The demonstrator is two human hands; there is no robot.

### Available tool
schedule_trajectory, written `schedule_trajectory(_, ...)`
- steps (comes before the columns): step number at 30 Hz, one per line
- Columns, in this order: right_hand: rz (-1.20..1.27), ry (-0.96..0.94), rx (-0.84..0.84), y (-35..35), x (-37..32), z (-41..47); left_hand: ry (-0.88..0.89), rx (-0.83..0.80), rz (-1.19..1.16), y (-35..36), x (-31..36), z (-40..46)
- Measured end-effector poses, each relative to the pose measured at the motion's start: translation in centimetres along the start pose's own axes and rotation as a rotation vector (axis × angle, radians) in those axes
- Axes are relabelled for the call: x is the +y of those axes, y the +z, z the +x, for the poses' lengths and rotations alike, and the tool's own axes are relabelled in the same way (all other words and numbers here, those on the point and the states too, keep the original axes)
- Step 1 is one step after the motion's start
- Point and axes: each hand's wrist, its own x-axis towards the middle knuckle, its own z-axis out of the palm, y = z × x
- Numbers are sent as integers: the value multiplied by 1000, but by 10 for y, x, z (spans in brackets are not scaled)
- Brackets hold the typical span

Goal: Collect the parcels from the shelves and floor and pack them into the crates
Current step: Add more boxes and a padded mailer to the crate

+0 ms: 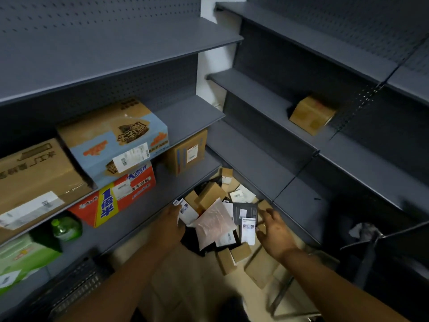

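Fingers of left hand (170, 220) pinch 1 white parcel (185, 211); right hand (274, 231) fingers spread, holding nothing.

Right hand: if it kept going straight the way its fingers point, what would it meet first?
Probably the dark grey parcel on the floor pile, just ahead of the right hand; depth is hard to judge.

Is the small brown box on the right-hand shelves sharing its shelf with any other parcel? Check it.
No. The small brown box sits alone on its grey shelf, with no other parcel visible beside it.
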Motion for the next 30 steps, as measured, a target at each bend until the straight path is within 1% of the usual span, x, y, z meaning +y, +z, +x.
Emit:
schedule_trajectory(5,-9,-27,-71,-12,20,72,-39,-22,-58,19,22,57)
schedule_trajectory(12,-38,-148,-190,-28,55,199,-202,33,-174,50,59,145)
schedule_trajectory(16,-43,-196,-293,-16,72,270,-320,41,-232,78,67,189)
schedule_trajectory(19,-64,-206,-354,7,78,320,-399,53,-274,99,63,220)
schedule_trajectory(23,-54,-195,-382,53,83,378,-462,4,-252,133,43,263)
schedule_trajectory(30,28,-103,-418,172,99,467,-570,-63,-338,229,-22,344)
